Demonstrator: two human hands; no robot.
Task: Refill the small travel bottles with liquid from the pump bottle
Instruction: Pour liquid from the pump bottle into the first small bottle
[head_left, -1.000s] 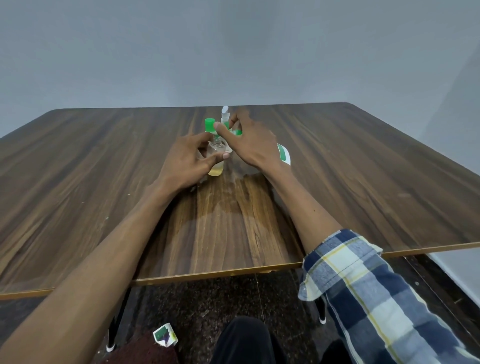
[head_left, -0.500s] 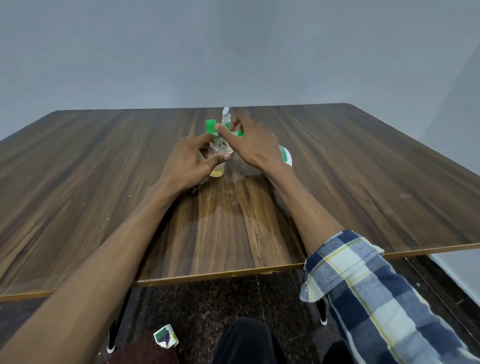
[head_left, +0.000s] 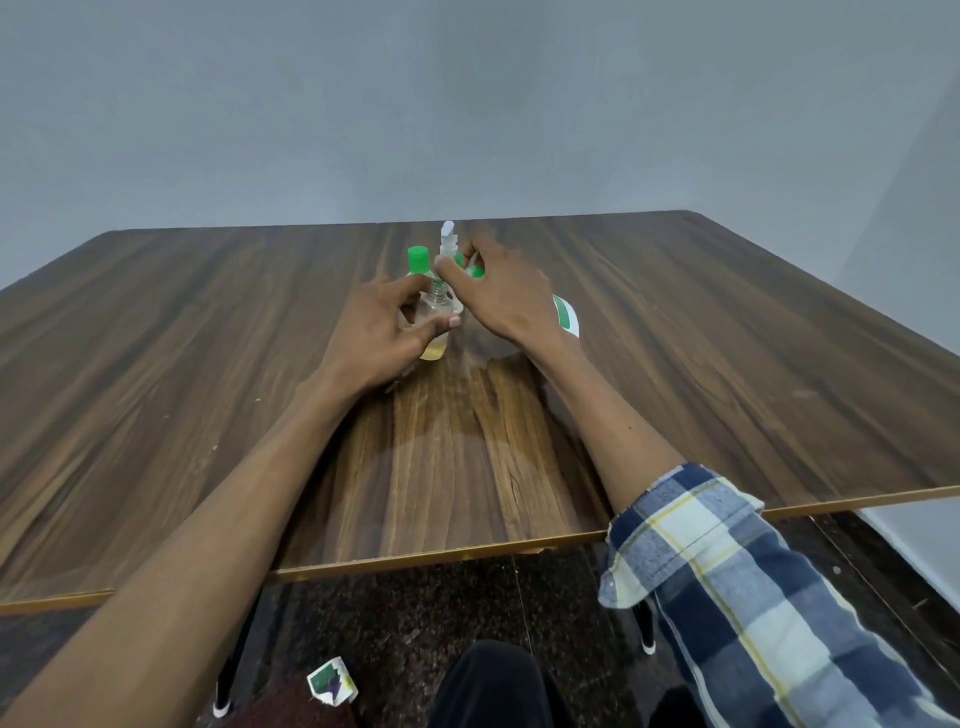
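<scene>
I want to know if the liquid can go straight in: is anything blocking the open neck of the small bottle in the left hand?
Nothing visible does. The small bottle has no cap on, and the pump sits just above its neck.

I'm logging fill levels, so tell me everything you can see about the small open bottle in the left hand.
The small clear bottle looks like plastic, with a threaded neck and no cap on. It stands upright on the wooden table, a shallow layer of yellowish liquid at its bottom. The left hand grips its body, thumb across the front. The pump bottle stands right behind it, under the right hand.
</scene>
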